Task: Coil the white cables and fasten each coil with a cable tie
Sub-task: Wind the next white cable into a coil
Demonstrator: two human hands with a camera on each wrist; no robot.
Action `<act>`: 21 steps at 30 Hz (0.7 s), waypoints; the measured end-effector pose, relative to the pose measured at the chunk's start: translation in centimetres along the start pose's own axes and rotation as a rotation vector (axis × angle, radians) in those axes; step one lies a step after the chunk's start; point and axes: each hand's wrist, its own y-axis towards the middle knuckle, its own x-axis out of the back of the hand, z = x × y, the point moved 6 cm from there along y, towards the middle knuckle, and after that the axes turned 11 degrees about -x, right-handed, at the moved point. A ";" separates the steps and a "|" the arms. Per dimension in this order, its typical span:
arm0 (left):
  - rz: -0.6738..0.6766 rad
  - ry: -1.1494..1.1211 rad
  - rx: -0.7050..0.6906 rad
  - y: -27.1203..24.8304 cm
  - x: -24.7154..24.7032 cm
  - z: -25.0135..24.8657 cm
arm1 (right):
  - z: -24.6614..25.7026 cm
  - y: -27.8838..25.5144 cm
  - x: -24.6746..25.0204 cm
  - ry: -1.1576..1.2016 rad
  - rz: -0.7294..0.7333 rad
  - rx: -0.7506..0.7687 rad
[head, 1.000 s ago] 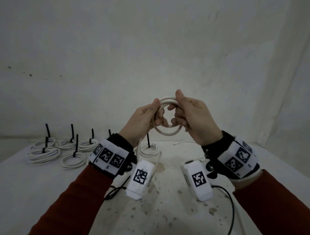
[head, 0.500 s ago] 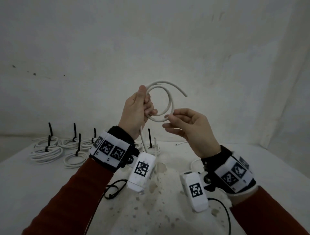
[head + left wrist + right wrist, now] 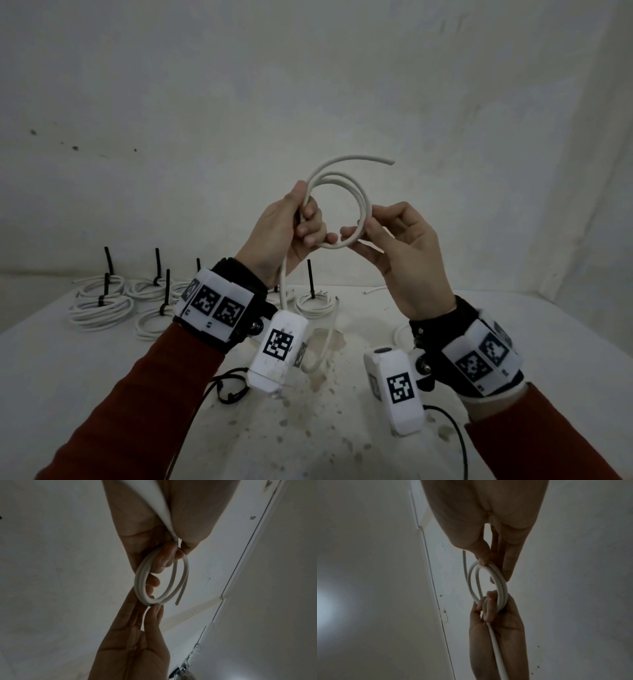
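A white cable [image 3: 365,201] is wound into a loose coil of about three turns, held up in front of me above the table. My left hand [image 3: 308,226] grips the coil's left side, and the cable's tail [image 3: 283,284] hangs from this fist down to the table. My right hand [image 3: 359,229] pinches the coil's right side between thumb and fingers. The cable's free end [image 3: 388,161] sticks out to the upper right. In the left wrist view the coil [image 3: 141,582] sits over my left fingers. In the right wrist view my thumb [image 3: 482,555] presses on the coil [image 3: 502,588].
Several finished coils [image 3: 102,305] with upright black cable ties [image 3: 109,260] lie at the table's far left, and one more coil [image 3: 315,302] lies behind my left wrist. A black wire [image 3: 229,387] lies on the stained white table [image 3: 308,438]. A wall stands close behind.
One second ago both hands held a tight coil. The coil has loosened and its end has sprung outward. My right hand let go, then took the coil's right side.
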 end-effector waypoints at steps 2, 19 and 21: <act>-0.015 0.067 -0.025 0.0 0.3 -0.3 | -0.4 0.2 0.1 0.045 0.068 -0.106; 0.098 0.260 0.103 -0.8 -0.4 0.7 | 4.4 2.6 1.3 -0.487 0.025 -0.018; 0.111 0.260 0.111 -1.0 -0.8 0.8 | 4.5 2.5 1.6 -0.404 -0.012 0.010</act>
